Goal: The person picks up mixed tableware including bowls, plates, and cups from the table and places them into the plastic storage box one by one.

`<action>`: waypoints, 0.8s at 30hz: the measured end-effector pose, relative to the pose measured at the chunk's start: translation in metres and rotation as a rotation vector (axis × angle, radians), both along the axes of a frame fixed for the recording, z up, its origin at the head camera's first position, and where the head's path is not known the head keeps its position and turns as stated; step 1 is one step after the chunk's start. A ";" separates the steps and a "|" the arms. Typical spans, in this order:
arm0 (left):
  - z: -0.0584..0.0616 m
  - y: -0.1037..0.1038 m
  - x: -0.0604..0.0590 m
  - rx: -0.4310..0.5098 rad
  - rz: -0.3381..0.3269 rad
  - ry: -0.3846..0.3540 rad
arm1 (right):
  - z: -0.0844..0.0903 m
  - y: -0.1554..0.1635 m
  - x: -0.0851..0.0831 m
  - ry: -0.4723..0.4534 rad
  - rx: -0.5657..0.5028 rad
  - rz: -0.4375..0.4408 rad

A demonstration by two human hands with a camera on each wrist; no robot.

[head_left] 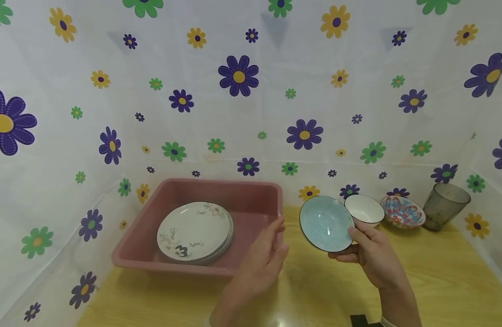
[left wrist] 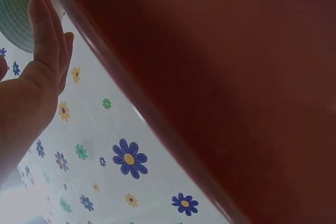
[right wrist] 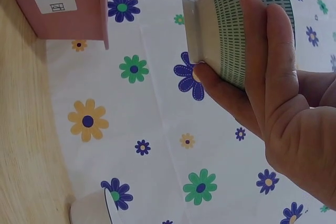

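Pale-blue, the round ceramic bowl (head_left: 323, 223), pinched by the right hand (head_left: 375, 256), presumably rode steadier. The left hand (head_left: 260, 261) gripped nothing.

The left hand (head_left: 260, 261) reaches forward, fingers nearly straight (the thumb stands apart from them). The right hand (head_left: 375, 259) grips, its thumb opposing the fingers.

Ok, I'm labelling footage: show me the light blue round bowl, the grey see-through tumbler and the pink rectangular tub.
Light blue round bowl (head_left: 325, 222): head view, inner surface.
Grey see-through tumbler (head_left: 440, 210): head view, outer wall.
Pink rectangular tub (head_left: 251, 198): head view, far inner wall.
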State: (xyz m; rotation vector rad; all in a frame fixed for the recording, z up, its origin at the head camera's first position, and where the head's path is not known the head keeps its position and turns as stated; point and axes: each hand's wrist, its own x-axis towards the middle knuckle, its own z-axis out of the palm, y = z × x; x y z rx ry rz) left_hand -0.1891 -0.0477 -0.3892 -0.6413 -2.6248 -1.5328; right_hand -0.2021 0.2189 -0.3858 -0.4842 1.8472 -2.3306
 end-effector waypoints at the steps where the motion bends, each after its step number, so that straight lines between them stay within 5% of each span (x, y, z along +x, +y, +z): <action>1: 0.000 0.001 0.000 0.006 -0.007 -0.006 | 0.001 -0.001 0.000 0.003 0.000 0.001; 15: 0.002 0.003 0.003 0.210 -0.128 -0.126 | 0.013 -0.017 0.007 -0.006 0.138 0.022; 24: 0.009 0.002 0.006 0.295 -0.133 -0.216 | 0.015 -0.023 0.012 -0.008 0.175 0.029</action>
